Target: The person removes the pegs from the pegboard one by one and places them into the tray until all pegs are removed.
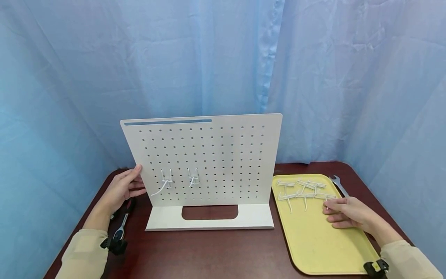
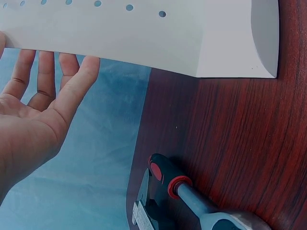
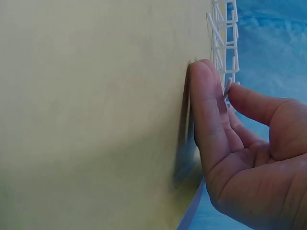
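A white pegboard (image 1: 223,162) stands upright on its base, with two white wire hooks (image 1: 167,182) hung in its lower left holes. My left hand (image 1: 120,190) holds the board's left edge, thumb in front and fingers behind, as the left wrist view also shows. On the yellow tray (image 1: 320,248) lies a cluster of white hooks (image 1: 287,196) near its far end. Over the tray's right side, my right hand (image 1: 350,213) pinches the end of one white hook (image 3: 228,88) between thumb and fingers, at the edge of that cluster.
A wrench (image 1: 338,186) lies beyond the tray's right edge. Left of the board are a ratchet (image 1: 120,231) and a tool with a black and red handle (image 2: 165,172). A blue curtain (image 1: 223,58) hangs behind the dark red table (image 1: 209,252).
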`<action>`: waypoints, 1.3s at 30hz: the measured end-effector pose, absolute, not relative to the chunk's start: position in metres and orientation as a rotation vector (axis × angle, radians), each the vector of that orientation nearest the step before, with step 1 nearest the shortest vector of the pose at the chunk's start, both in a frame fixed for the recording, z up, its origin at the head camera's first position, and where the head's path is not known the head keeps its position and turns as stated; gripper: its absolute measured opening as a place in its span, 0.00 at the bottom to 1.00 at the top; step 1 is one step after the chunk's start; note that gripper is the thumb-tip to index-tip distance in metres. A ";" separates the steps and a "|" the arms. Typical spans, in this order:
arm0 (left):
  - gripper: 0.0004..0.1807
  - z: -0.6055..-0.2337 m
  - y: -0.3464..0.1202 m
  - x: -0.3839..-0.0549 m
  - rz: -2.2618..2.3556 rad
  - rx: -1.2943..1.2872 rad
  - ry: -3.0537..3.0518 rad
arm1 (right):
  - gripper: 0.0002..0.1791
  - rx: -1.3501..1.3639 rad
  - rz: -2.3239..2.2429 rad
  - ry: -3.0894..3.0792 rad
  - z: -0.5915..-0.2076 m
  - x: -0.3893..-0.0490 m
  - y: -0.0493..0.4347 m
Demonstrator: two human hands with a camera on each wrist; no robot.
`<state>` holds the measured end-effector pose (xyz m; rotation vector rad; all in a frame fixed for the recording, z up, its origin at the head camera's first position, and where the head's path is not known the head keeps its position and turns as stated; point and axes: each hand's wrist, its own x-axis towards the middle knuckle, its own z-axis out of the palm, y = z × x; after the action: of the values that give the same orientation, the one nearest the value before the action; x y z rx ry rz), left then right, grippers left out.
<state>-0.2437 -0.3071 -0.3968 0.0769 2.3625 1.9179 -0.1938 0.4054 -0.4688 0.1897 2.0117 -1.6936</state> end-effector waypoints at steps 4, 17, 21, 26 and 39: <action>0.30 -0.396 -0.307 -0.243 1.912 0.068 2.369 | 0.23 0.211 -1.665 2.073 -0.469 -0.193 0.409; 0.32 -0.398 -0.305 -0.246 1.903 0.069 2.378 | 0.24 0.161 -1.702 2.117 -0.443 -0.190 0.407; 0.30 -0.399 -0.307 -0.246 1.921 0.083 2.352 | 0.21 0.015 -1.774 2.083 -0.433 -0.193 0.392; 0.28 -0.398 -0.307 -0.248 1.940 0.091 2.333 | 0.21 -0.177 -1.859 2.030 -0.419 -0.197 0.360; 0.28 -0.397 -0.307 -0.245 1.935 0.077 2.329 | 0.30 -0.394 -1.906 1.818 -0.399 -0.210 0.225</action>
<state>-0.2447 -0.3074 -0.3968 0.0774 2.3291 1.9351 -0.2096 0.2247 -0.3994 -0.3937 1.8177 -1.9059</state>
